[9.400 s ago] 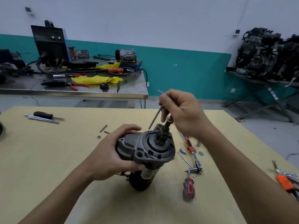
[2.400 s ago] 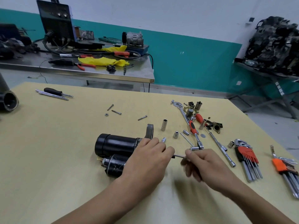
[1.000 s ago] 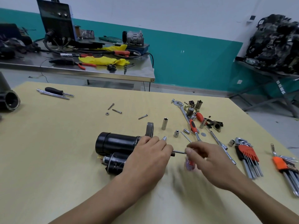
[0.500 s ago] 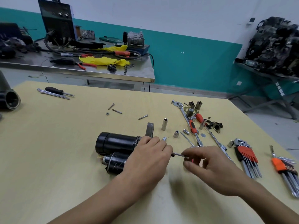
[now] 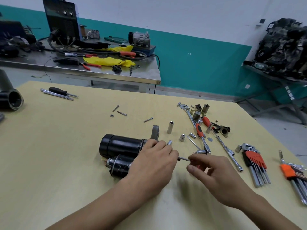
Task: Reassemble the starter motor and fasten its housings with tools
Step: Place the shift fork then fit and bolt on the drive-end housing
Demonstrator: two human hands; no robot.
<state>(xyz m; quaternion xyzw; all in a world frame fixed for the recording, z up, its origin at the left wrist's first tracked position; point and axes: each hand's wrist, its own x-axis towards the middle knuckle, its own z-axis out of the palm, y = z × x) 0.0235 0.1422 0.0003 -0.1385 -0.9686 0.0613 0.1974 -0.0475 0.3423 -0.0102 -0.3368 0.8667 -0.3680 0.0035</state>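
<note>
Gripping hand: the left hand [image 5: 152,161] lies palm-down over the front end of the starter motor [image 5: 121,145], fingers curled round it.
Right hand: the right hand [image 5: 214,171] pinches a thin metal rod [image 5: 183,158] between thumb and forefinger, with the other fingers loosely bent beneath.
Rod: it runs nearly level from the right fingertips to under the left fingers.
Motor: it lies on its side on the yellow table [image 5: 66,163], black barrel pointing left. A grey housing ear [image 5: 155,132] sticks up beyond the left hand.
Change: about nine seconds ago the motor stood on end in the left hand, with the right hand above it. Over the last second both hands have kept almost the same pose.
Around: a ratchet [image 5: 201,131], loose sockets [image 5: 170,127] and two sets of hex keys [image 5: 254,160] lie to the right. Bolts [image 5: 121,113] and a black screwdriver [image 5: 58,91] lie farther off. A steel bench [image 5: 116,75] stands behind.
In the way: the left hand hides the motor's front and the spot where the rod meets it.
</note>
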